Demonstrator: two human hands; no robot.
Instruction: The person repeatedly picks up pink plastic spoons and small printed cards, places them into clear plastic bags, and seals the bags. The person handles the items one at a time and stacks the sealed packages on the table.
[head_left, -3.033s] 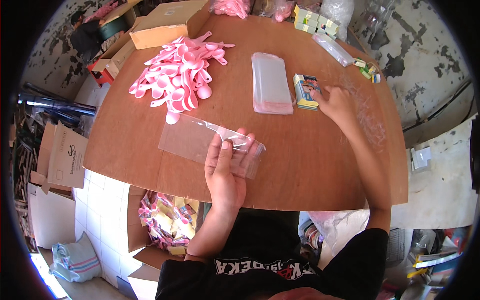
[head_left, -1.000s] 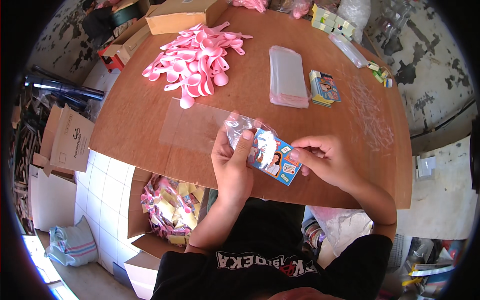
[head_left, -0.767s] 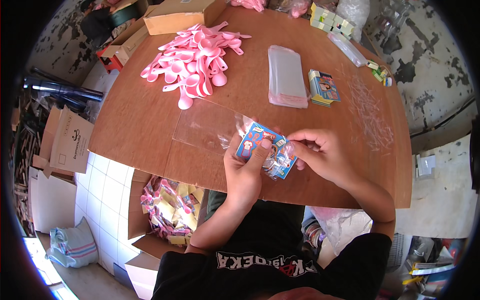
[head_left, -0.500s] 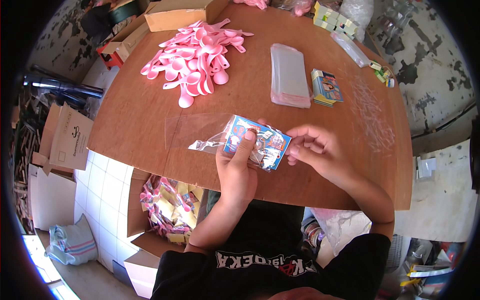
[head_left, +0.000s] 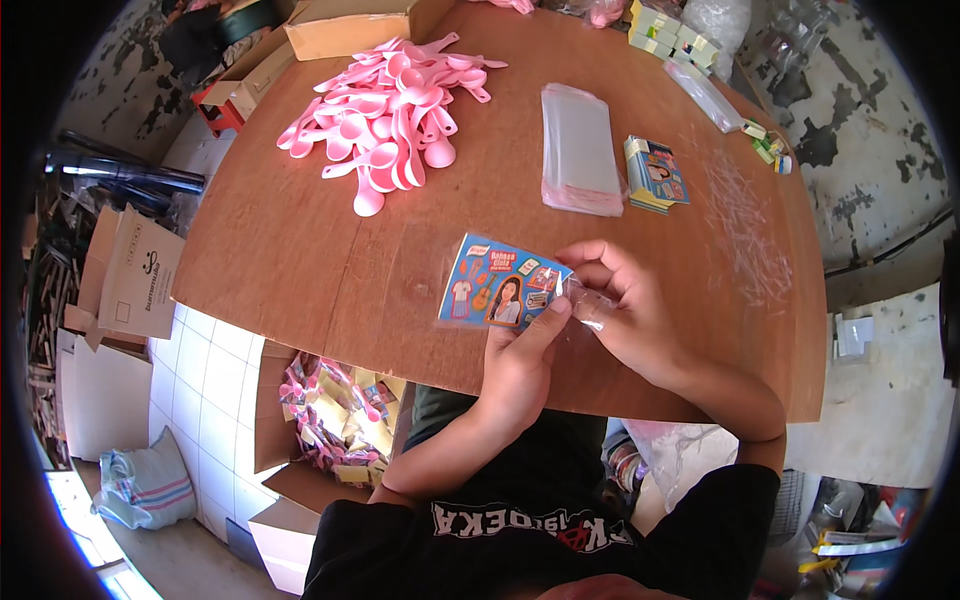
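holding low over the table (head_left: 250, 270), the left hand (head_left: 518, 372) pinches the blue card (head_left: 470, 285) at its lower right corner, thumb on top, likely to leave the printed face flat and steady. the card sits inside the clear bag (head_left: 592, 322), it seems, and the right hand (head_left: 632, 315) has the bag's loose right end nipped between thumb and fingers, probably keeping the film taut. up ahead, the stack of bags (head_left: 580, 150) and stack of cards (head_left: 655, 178) lie side by side, presumably for easy reach, the pink scoops (head_left: 385, 120) heaped to their left. and look at the change: half a second ago the left thumb crossed the card's middle, empty film trailing leftward; now the card fills that left end!
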